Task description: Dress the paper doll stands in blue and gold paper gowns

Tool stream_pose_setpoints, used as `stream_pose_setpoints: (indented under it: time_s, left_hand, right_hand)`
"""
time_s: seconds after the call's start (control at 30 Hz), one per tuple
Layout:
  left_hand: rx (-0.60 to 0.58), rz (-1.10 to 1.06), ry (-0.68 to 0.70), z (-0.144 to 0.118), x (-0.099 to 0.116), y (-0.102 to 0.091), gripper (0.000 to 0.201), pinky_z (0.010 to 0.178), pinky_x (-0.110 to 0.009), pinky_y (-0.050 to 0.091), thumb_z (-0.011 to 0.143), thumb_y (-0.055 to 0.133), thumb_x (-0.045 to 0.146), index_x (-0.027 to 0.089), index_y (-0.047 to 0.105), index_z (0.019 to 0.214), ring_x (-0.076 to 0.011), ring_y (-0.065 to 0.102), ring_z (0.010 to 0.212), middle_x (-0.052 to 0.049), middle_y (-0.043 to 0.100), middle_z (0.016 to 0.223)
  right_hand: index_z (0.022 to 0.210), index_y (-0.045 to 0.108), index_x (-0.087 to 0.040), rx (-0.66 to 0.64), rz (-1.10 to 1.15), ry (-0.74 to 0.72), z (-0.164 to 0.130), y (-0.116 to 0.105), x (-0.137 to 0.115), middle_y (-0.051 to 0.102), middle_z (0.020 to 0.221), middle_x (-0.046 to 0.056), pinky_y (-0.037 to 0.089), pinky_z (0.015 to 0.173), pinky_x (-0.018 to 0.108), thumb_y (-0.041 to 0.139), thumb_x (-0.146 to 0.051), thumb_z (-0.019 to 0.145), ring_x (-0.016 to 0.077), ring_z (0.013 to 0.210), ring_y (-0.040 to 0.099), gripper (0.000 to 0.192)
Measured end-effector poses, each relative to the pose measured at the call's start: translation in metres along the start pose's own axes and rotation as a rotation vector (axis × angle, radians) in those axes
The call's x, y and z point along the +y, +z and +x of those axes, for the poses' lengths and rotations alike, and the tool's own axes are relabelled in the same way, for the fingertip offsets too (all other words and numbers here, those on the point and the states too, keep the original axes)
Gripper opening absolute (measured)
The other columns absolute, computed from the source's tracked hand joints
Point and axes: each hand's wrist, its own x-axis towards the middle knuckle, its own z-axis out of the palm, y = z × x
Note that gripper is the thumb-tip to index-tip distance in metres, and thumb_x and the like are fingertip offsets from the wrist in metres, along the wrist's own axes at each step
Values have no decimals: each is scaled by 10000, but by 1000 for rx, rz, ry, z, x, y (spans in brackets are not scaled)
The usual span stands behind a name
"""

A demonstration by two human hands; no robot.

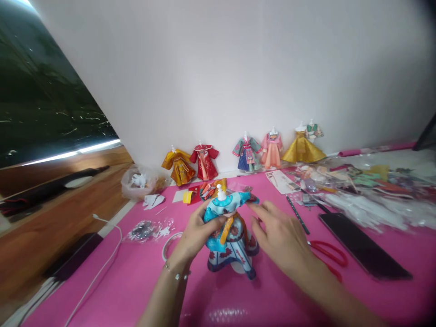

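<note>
A small doll outfit point(235, 243) stands upright on a white stand, with a turquoise top, an orange sash and a white skirt with red flowers and a dark blue hem. The white neck knob point(221, 194) of the stand pokes out above the collar. My left hand point(199, 231) is closed on the outfit's left side, thumb across its front. At the opposite side is my right hand point(277, 231); its index fingertip meets the outstretched sleeve point(243, 198), and the thumb is apart from it. The back of the outfit is hidden.
Several doll dresses, among them a red one point(205, 161), line the wall. Right of my hands lie red scissors point(330, 254), a black phone point(364, 245) and a dark strip point(298, 214). A tape roll point(165, 250) and white cable point(109, 261) lie left on the pink mat point(136, 295).
</note>
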Motion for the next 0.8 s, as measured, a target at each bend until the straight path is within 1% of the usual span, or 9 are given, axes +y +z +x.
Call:
stream_pose_setpoints:
  time_s: [0.17, 0.33, 0.4, 0.47, 0.5, 0.57, 0.67, 0.73, 0.8]
  left_hand:
    - [-23, -15, 25, 3, -6, -4, 442, 728, -323, 559, 748, 748, 325, 193, 645, 1157, -251, 708, 879, -61, 760, 968]
    - [1, -21, 85, -3, -5, -6, 507, 818, -345, 542, 763, 757, 326, 205, 591, 1227, -272, 670, 1011, -75, 722, 1059]
    - [68, -67, 172, -10, -8, -4, 537, 870, -363, 525, 788, 733, 345, 216, 544, 1274, -272, 642, 1076, -94, 679, 1168]
    - [270, -66, 326, -20, -12, 2, 447, 924, -376, 489, 833, 687, 342, 233, 538, 1241, -252, 614, 1114, -92, 642, 1212]
    - [412, -5, 428, -25, -15, 5, 348, 936, -374, 469, 851, 669, 320, 238, 561, 1172, -236, 605, 1105, -78, 638, 1176]
    - [643, 287, 619, -35, -18, 14, 166, 898, -357, 443, 848, 678, 253, 241, 602, 995, -208, 589, 1009, -39, 620, 1019]
    - [641, 786, 746, -42, -18, 27, 142, 753, -345, 402, 795, 748, 268, 234, 641, 883, -197, 547, 813, -13, 569, 850]
    - [617, 946, 735, -40, -16, 31, 179, 720, -351, 372, 777, 773, 315, 229, 660, 886, -200, 535, 766, -15, 569, 827]
    - [620, 989, 717, -36, -14, 32, 125, 718, -356, 355, 804, 745, 311, 226, 668, 855, -198, 531, 745, -14, 566, 800]
  right_hand:
    - [944, 728, -234, -77, 295, 10, 6, 1, 2, 680, 838, 8, 387, 568, 267, 577, -262, 871, 132, 568, 554, 170]
    - [742, 693, -206, -49, 366, 58, 8, 11, -1, 679, 727, -11, 346, 525, 249, 654, -237, 810, 119, 526, 508, 84]
    - [714, 678, -203, -32, 385, 64, 8, 14, 0, 674, 698, -20, 344, 518, 244, 638, -203, 807, 111, 503, 495, 101]
    - [730, 681, -205, -22, 404, 62, 7, 16, 1, 676, 699, -24, 344, 512, 243, 627, -199, 808, 108, 492, 489, 95]
    - [733, 682, -207, -21, 411, 58, 7, 16, 1, 675, 699, -23, 346, 511, 242, 623, -207, 811, 110, 497, 493, 98]
    - [720, 679, -210, -29, 419, 43, 6, 15, 3, 666, 685, -20, 346, 513, 243, 612, -216, 818, 117, 516, 505, 118]
    - [717, 671, -208, -42, 408, 8, 5, 11, 4, 645, 674, -13, 352, 538, 248, 587, -222, 835, 130, 557, 524, 146]
    - [731, 665, -203, -39, 390, -15, 5, 10, 5, 633, 678, -12, 350, 546, 250, 569, -224, 847, 130, 564, 524, 152]
    - [738, 657, -200, -31, 381, -34, 5, 9, 5, 623, 672, -15, 343, 540, 249, 555, -231, 858, 125, 554, 516, 160]
